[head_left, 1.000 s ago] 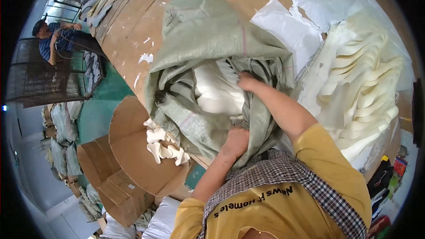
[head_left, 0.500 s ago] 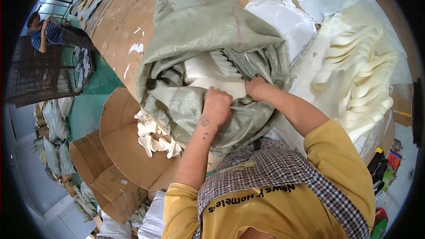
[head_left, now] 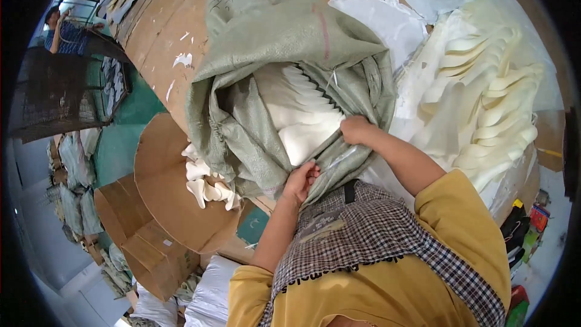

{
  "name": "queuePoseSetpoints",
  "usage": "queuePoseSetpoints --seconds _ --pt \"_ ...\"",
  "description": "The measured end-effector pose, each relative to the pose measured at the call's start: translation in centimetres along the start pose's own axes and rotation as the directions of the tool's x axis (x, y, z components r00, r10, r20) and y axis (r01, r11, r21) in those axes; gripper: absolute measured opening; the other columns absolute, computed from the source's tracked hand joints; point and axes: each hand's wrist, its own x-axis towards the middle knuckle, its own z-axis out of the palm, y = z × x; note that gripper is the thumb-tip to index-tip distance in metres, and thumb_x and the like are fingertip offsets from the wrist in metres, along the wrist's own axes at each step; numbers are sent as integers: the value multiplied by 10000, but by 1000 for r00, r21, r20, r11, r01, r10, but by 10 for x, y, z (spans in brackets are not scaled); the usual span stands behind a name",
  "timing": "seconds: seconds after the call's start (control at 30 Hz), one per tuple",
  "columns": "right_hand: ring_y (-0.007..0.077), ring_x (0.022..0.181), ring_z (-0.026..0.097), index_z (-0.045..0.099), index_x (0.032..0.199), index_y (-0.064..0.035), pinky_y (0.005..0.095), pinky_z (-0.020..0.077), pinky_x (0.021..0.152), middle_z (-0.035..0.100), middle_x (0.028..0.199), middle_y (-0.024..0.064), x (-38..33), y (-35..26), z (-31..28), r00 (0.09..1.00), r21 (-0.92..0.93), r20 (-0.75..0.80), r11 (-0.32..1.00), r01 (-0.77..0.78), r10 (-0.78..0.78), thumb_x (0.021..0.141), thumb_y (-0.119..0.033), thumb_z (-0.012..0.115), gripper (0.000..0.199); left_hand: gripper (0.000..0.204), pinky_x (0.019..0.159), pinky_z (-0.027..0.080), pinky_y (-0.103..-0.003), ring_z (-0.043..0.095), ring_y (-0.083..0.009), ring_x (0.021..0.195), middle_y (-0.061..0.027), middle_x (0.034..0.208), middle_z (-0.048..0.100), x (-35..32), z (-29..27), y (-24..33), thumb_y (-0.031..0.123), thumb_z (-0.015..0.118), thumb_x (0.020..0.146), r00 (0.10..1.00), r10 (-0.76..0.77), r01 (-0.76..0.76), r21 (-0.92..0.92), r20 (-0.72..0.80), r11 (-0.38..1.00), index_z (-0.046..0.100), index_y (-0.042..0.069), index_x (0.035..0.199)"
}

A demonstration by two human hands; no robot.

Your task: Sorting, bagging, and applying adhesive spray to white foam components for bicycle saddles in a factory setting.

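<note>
A greenish-grey woven sack [head_left: 290, 30] lies on the table in front of me, its mouth turned toward me. Inside it shows a row of cream, curved, overlapping pads [head_left: 302, 115], like foam pieces; the rest of them is hidden by the sack. My left hand [head_left: 299, 181] is closed on the near lip of the sack, just below the pads. My right hand [head_left: 357, 129] grips the sack's edge at the right side of the opening, close to the end of the row.
More cream curved pads [head_left: 496, 97] lie in rows on white sheeting at the right. At the left a cardboard box [head_left: 175, 188] holds several loose cream pieces [head_left: 209, 184]. White wrapping [head_left: 375, 18] lies behind the sack. Another person [head_left: 66, 36] stands at the far left.
My left hand has moved down toward me, drawing the sack's near lip back. The opening is wider and more of the pads shows. My right hand stays at the right edge.
</note>
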Motion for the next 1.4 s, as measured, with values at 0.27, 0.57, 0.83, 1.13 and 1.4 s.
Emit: queuePoseSetpoints --seconds 0.27,0.57,0.83,1.13,1.4 --pt "332 1025 556 558 1080 2 374 443 863 585 1089 186 104 1 -26 844 807 -477 502 311 244 756 -144 500 360 280 772 498 -399 595 -278 825 -112 967 608 1 20 9 249 457 910 999 -42 35 -350 -14 936 534 11 1037" --pt "309 1198 440 384 1293 -3 353 356 977 471 1272 208 92 24 -21 990 320 70 937 -139 123 697 -101 531 622 209 679 512 -335 594 -239 877 -104 1032 586 23 0 2 100 493 884 987 -42 -10 -318 -158 948 518 28 1079" --pt "179 747 534 370 1283 6 263 472 646 544 929 77 56 -32 -42 886 853 375 477 -214 -274 617 -157 696 759 155 386 326 -227 400 -113 440 -38 674 525 17 -42 7 -37 438 775 792 101 -330 -283 -603 901 555 57 815" --pt "163 528 535 368 1255 63 277 450 450 587 813 107 50 -96 34 962 808 272 540 -235 12 660 -335 725 800 430 808 422 -347 523 -234 960 -156 1047 556 -8 -80 -17 209 564 807 778 196 -150 127 -597 981 509 -80 1121" --pt "199 675 584 569 1070 44 293 485 600 607 846 123 54 -107 37 949 562 300 822 -93 -98 632 -392 741 641 352 820 464 -431 605 -350 896 -254 1003 606 8 -112 -34 205 378 877 836 504 193 976 -216 98 623 -35 954"
